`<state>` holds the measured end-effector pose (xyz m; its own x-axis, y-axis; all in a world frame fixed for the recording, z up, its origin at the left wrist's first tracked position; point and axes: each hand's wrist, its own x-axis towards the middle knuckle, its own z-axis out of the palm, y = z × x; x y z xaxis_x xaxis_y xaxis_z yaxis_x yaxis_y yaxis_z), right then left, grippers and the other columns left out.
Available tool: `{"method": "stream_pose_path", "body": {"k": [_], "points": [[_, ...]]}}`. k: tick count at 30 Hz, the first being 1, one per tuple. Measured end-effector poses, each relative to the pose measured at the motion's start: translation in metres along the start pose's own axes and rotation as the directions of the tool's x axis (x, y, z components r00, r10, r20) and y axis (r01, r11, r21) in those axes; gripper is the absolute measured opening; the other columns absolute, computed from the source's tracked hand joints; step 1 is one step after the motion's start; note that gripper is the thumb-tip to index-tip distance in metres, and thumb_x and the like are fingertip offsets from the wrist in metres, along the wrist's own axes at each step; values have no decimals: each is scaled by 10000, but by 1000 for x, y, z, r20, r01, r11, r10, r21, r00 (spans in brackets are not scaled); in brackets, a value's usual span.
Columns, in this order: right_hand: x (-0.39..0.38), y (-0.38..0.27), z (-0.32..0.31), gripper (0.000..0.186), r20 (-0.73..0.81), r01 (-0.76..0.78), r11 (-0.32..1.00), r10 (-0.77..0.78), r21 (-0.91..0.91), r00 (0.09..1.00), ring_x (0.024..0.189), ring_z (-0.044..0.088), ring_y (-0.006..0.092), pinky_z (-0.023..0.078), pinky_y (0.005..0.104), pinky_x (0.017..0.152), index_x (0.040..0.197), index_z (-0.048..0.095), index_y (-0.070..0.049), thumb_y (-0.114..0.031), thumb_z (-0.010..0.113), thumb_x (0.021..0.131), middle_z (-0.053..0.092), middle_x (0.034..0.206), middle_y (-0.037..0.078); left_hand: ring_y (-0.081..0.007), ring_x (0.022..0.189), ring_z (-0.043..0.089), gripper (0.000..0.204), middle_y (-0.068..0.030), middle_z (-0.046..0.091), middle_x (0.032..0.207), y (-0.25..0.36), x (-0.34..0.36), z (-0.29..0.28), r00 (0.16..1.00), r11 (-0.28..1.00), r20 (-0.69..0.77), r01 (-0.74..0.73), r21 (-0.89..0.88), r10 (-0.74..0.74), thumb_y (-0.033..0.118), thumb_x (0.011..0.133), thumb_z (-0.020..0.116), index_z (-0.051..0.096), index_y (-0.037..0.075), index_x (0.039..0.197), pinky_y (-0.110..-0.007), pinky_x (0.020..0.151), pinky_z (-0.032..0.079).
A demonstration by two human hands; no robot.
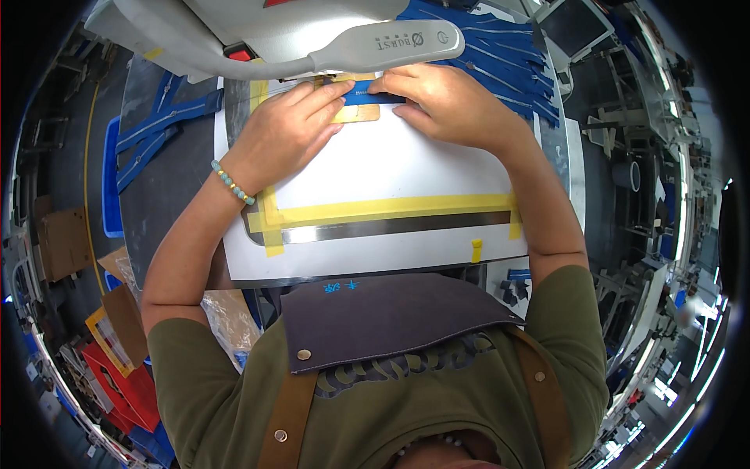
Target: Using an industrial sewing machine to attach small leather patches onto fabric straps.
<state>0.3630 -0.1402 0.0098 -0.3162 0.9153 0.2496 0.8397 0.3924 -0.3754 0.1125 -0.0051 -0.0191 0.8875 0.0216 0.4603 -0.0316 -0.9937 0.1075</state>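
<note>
A short stretch of blue zipper (pixel 361 93) with a row of pale teeth lies across a small tan plate (pixel 361 114) at the machine's bed. My left hand (pixel 291 129) rests beside it, fingers stretched out together and their tips on the zipper's left part. From the right, my right hand (pixel 439 103) grips the zipper between bent fingers and thumb. Just beyond both hands stands a white sewing machine (pixel 258 27), its grey lamp-like arm (pixel 387 47) reaching over them. The needle area is mostly hidden behind my fingers.
Blue zippers hang at the left (pixel 168 117), and a large spread of blue zippers (pixel 504 66) lies at the far right. Yellow tape (pixel 391 207) edges the white work surface (pixel 375 172). A blue bin (pixel 113 180) and cardboard box (pixel 125 313) stand on the left.
</note>
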Motion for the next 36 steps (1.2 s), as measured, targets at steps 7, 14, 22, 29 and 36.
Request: {"method": "stream_pose_path", "body": {"k": [7, 14, 22, 29, 36], "points": [[2, 0, 6, 393, 8, -9, 1000, 9, -27, 1000, 963, 703, 312, 569, 444, 861, 1277, 727, -58, -95, 732, 886, 647, 1183, 120, -194, 924, 671, 347, -77, 722, 1309, -1, -3, 4, 999, 995, 23, -34, 98, 32, 156, 903, 774, 730, -28, 1194, -322, 806, 586], [1, -5, 5, 357, 41, -22, 999, 23, -43, 999, 947, 696, 311, 571, 441, 842, 1252, 736, -52, -122, 739, 902, 632, 1165, 116, -202, 952, 670, 343, -75, 725, 1279, 4, -2, 4, 999, 991, 30, -16, 133, 12, 155, 903, 770, 732, -22, 1195, -329, 816, 584], [11, 13, 14, 348, -174, 86, 994, -96, -66, 980, 1043, 710, 316, 578, 417, 898, 1251, 708, -5, -113, 717, 921, 646, 1312, 139, -237, 947, 682, 319, -82, 748, 1211, 2, -1, 3, 1000, 999, 0, -25, 34, 25, 124, 911, 764, 737, 0, 1205, -346, 816, 588], [0, 46, 11, 464, -67, -143, 391, 477, 909, 877, 1309, 576, 145, 460, 306, 1100, 1453, 540, -18, -96, 620, 1002, 637, 1321, 84, -242, 923, 691, 299, -102, 760, 1183, 1, 0, 3, 1000, 1000, -25, -11, -18, 11, 107, 914, 766, 740, 1, 1192, -357, 821, 598], [6, 16, -31, 217, 35, -210, 939, 208, 272, 977, 849, 718, 186, 584, 360, 801, 1123, 776, -38, -86, 706, 924, 778, 1029, 54, -238, 953, 693, 272, -103, 753, 1155, 1, -3, 3, 1000, 1000, 3, 12, -28, -12, 108, 918, 761, 744, 5, 1169, -357, 837, 596]]}}
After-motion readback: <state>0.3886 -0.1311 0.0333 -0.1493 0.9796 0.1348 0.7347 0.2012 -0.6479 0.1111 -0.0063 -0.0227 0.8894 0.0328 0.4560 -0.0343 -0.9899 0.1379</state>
